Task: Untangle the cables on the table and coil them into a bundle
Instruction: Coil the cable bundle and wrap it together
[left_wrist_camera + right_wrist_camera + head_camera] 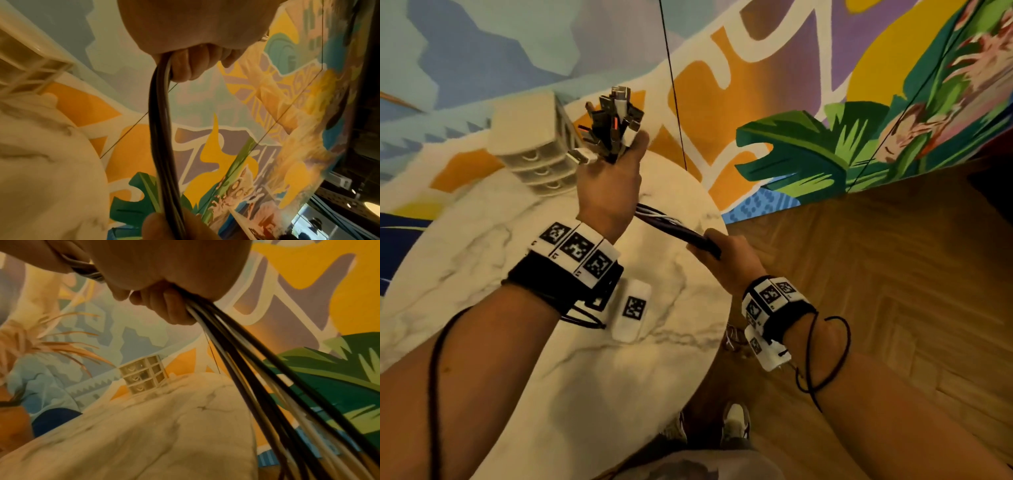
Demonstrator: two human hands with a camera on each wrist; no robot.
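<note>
Cables [674, 228] gripped by both hands: left [610, 183] near plug ends, right [732, 257] lower, above table [482, 274].

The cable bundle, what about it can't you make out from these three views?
- Far ends of the cable bundle: head view, hidden beyond the right hand.
- Cable count: all views; strands overlap and blur.
- Connector types: head view, too small and blurred above the left hand.
- Remaining tangles: the fists cover the gripped stretches; both wrist views crop the rest at the bottom edge.
- Contents of the drawer unit: too small.
</note>
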